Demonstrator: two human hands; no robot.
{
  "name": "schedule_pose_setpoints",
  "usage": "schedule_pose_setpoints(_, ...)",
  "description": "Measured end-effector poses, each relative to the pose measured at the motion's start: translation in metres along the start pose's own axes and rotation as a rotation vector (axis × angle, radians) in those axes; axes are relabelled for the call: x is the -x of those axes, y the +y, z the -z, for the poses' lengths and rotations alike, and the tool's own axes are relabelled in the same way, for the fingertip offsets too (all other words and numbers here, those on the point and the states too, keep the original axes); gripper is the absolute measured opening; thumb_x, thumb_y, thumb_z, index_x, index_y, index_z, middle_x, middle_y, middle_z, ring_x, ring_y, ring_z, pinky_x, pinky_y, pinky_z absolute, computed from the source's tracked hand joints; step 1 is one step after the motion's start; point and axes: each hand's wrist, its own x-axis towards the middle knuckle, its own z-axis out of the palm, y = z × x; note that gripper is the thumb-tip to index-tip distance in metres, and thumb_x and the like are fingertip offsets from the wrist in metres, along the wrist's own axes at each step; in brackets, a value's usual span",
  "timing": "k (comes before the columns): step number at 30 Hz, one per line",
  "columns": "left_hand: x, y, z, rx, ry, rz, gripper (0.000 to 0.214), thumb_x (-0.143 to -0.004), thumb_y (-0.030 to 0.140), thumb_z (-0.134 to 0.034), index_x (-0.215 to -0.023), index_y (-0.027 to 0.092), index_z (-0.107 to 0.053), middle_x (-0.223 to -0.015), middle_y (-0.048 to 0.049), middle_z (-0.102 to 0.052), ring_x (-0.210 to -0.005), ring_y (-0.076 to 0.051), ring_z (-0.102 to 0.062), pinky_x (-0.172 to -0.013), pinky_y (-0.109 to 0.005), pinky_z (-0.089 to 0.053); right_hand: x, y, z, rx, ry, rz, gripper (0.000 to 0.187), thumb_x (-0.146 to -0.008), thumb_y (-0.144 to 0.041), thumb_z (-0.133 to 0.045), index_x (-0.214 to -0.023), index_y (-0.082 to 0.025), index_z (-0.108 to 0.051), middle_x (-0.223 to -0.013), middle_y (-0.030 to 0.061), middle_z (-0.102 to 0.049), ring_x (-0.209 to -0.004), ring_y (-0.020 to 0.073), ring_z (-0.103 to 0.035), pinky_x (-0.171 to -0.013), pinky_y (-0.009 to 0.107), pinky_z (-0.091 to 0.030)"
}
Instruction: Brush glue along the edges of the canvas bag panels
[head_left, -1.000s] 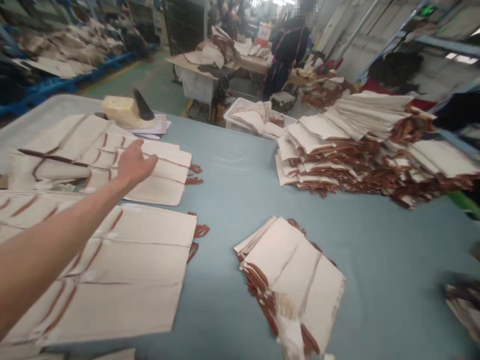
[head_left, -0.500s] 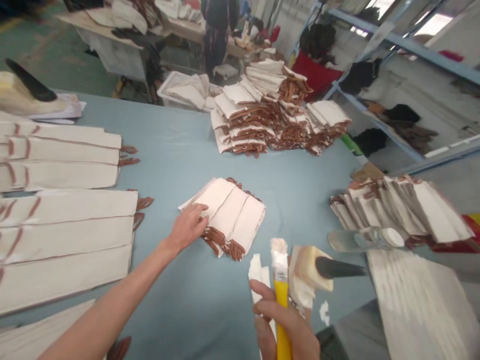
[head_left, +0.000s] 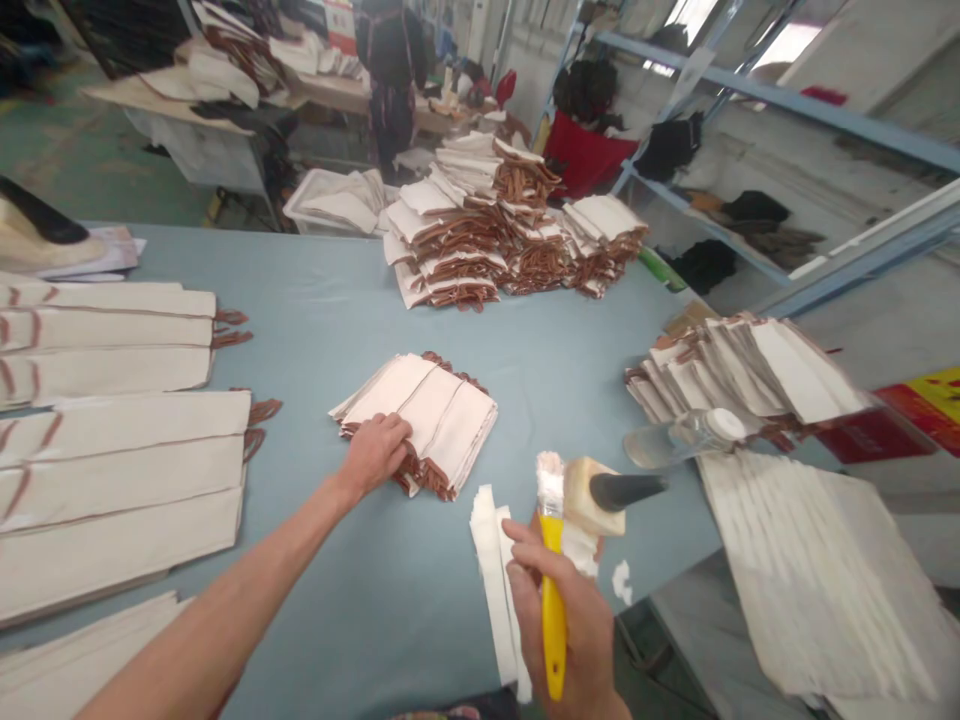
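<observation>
My left hand (head_left: 377, 452) is closed at the near left edge of a stack of cream fabric pieces (head_left: 442, 405) with brown edging, its fingers curled over the top pieces. In my right hand (head_left: 570, 620) is a paintbrush (head_left: 553, 600) with a yellow handle, held upright; its bristles are coated in white. Just behind the brush sits a pale yellow block-like container (head_left: 592, 500) with a black handle sticking out to the right. White strips (head_left: 491, 580) lie on the table to the left of my right hand.
Tall piles of folded brown-edged fabric (head_left: 450, 225) stand at the table's far side. Long cream panels (head_left: 127, 470) cover the left. At right are another fabric stack (head_left: 750, 370), a clear bottle (head_left: 675, 438) lying down and a pale sheet (head_left: 810, 570). A person (head_left: 390, 70) stands behind.
My left hand's fingers have gone from stretched out to curled at the stack's edge. My right hand still holds the paintbrush, now tilted a little differently. The view has shifted to the right.
</observation>
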Motion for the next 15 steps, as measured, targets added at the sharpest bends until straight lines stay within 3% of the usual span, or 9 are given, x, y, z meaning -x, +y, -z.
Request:
schedule_pose_setpoints(4, 0.028, 0.014, 0.028, 0.127, 0.118, 0.008, 0.013, -0.105, 0.027, -0.062, -0.102, 0.021, -0.074, -0.11, -0.0092, -0.076, -0.117, -0.03, -0.068, -0.112, -0.054, -0.054, -0.008, 0.007, -0.003, -0.039, 0.02, 0.004, 0.013, -0.106, -0.019, -0.065, -0.116, -0.023, -0.073, -0.115, 0.0096, -0.09, -0.1, 0.0243, -0.089, -0.091, 0.032, -0.074)
schedule_pose_setpoints(6, 0.055, 0.024, 0.037, 0.21, 0.186, 0.032, 0.018, -0.103, 0.026, -0.057, -0.101, 0.024, -0.075, -0.128, -0.0119, -0.077, -0.14, -0.034, -0.06, -0.125, -0.057, -0.045, -0.015, 0.009, -0.007, -0.035, 0.03, 0.038, 0.013, -0.107, -0.019, -0.064, -0.116, -0.022, -0.073, -0.115, 0.0103, -0.09, -0.1, 0.024, -0.089, -0.091, 0.032, -0.074)
schedule_pose_setpoints(8, 0.088, 0.031, 0.041, 0.297, 0.242, 0.099, 0.015, -0.099, 0.031, -0.063, -0.1, 0.028, -0.078, -0.151, -0.009, -0.071, -0.161, -0.037, -0.042, -0.136, -0.06, -0.033, -0.023, 0.01, -0.01, -0.015, 0.046, 0.053, 0.012, -0.108, -0.019, -0.063, -0.115, -0.021, -0.073, -0.113, 0.0108, -0.09, -0.099, 0.0239, -0.089, -0.089, 0.032, -0.074)
schedule_pose_setpoints(11, 0.143, 0.03, 0.031, 0.417, 0.378, 0.396, 0.023, -0.094, 0.036, -0.07, -0.114, 0.028, -0.079, -0.157, -0.0131, -0.068, -0.166, -0.044, -0.036, -0.137, -0.069, -0.028, -0.029, 0.01, -0.015, -0.005, 0.037, 0.057, 0.013, -0.109, -0.023, -0.061, -0.115, -0.021, -0.072, -0.111, 0.0109, -0.09, -0.098, 0.0237, -0.089, -0.085, 0.031, -0.075)
schedule_pose_setpoints(13, 0.175, 0.026, 0.015, 0.51, 0.48, 0.676, 0.029, -0.097, 0.04, -0.071, -0.121, 0.025, -0.075, -0.143, -0.0175, -0.073, -0.154, -0.047, -0.052, -0.125, -0.072, -0.044, -0.028, 0.007, -0.018, -0.031, 0.0, 0.066, 0.014, -0.11, -0.025, -0.061, -0.116, -0.022, -0.073, -0.111, 0.0106, -0.09, -0.098, 0.0238, -0.089, -0.084, 0.032, -0.075)
schedule_pose_setpoints(15, 0.195, 0.024, -0.006, 0.652, 0.511, 0.913, 0.028, -0.103, 0.044, -0.071, -0.122, 0.022, -0.074, -0.121, -0.0129, -0.078, -0.121, -0.038, -0.075, -0.102, -0.06, -0.064, -0.025, 0.003, -0.022, -0.071, -0.043, 0.07, 0.015, -0.11, -0.025, -0.061, -0.117, -0.022, -0.074, -0.113, 0.0104, -0.09, -0.1, 0.0241, -0.089, -0.087, 0.032, -0.075)
